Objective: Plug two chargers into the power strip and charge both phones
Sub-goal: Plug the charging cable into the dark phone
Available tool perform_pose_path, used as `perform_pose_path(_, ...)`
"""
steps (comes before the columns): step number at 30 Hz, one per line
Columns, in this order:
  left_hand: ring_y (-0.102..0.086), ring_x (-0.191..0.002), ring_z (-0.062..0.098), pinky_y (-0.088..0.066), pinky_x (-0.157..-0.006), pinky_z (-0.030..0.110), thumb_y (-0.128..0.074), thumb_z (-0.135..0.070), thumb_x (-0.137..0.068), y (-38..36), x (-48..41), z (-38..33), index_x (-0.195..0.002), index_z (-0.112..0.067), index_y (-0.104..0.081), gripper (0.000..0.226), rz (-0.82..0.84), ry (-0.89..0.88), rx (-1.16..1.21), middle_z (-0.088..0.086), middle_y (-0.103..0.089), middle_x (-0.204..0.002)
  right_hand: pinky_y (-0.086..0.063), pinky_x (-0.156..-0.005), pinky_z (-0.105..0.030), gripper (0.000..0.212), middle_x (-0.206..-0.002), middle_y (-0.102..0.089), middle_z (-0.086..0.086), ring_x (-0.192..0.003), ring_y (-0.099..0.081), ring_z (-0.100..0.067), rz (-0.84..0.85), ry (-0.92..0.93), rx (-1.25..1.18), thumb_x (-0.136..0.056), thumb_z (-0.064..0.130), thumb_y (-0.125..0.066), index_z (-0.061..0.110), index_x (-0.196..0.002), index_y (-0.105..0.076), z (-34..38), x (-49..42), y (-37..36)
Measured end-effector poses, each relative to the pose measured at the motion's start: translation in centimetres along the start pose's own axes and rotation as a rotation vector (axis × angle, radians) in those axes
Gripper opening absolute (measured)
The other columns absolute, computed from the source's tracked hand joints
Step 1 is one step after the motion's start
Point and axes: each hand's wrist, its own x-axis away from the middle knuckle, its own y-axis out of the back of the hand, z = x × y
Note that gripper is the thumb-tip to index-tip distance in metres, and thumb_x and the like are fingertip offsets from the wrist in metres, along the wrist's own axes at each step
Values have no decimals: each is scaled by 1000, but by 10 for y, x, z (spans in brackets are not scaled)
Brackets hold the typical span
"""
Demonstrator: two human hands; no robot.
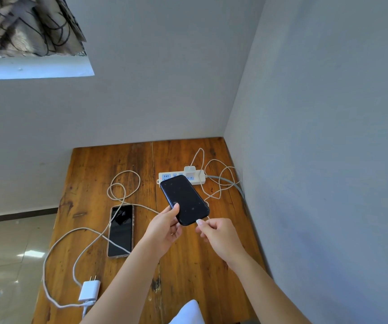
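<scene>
A wooden table (90,174) sits pushed into the corner of the room, walls along its far and right edges. Near the front left corner lies a white charger (89,290), unplugged, prongs pointing toward the far edge. Its cable (71,232) loops off the left edge, comes back across the wood, crosses the lower corner of a phone (120,231) lying flat and screen-up left of the middle, then coils toward the far edge.

The left hand (165,228) is raised above the middle of the table, clamped on the near end of a black phone (184,199): thumb on the dark face, fingers underneath. This phone is lifted and tilted, its far end covering part of the power strip (181,178).

Just right of the phone's near corner, the right hand (216,232) pinches the white tip of a second cable (214,183) between thumb and fingers; the tip is at the phone's bottom edge, though I cannot tell whether it is in the port. That cable runs back in loose loops by the right edge to a second charger (190,172) seated in the strip, which lies near the far right corner.
</scene>
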Motion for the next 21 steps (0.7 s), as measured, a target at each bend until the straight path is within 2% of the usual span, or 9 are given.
perform_pose_path(3, -57, -86, 19, -48, -60, 21, -60, -28, -92, 0, 0, 1, -136, -21, -48, 46, 9, -11, -12, 18, -68, -114, -45, -68, -15, 27, -73, -66, 5, -77, -63, -13, 19, -8, 7, -94, 33, -53, 21, -74, -68, -2, 0, 0)
perform_pose_path(7, -58, -88, 20, -48, -62, 23, -57, -26, -93, 1, 0, -1, -135, -22, -50, 42, 50, -12, -2, 17, -67, -114, -46, -69, -17, 29, -72, -65, 2, -76, -62, -14, 26, -22, 17, -94, 32, -52, 15, -78, -70, -2, -3, 2)
perform_pose_path(16, -60, -81, 17, -51, -52, 21, -58, -25, -93, 3, -1, -3, -131, -21, -53, 39, 108, -41, -42, 10, -71, -99, -47, -70, -20, 35, -70, -63, -4, -71, -59, -11, 35, -34, 16, -94, 31, -52, 5, -80, -71, -4, -3, 3)
perform_pose_path(21, -64, -80, 16, -53, -52, 21, -59, -26, -92, 3, -2, -3, -132, -21, -51, 41, 104, -40, -57, 9, -72, -98, -49, -72, -22, 36, -70, -63, -6, -70, -60, -12, 32, -38, 18, -94, 31, -52, 4, -79, -70, -5, -3, 4)
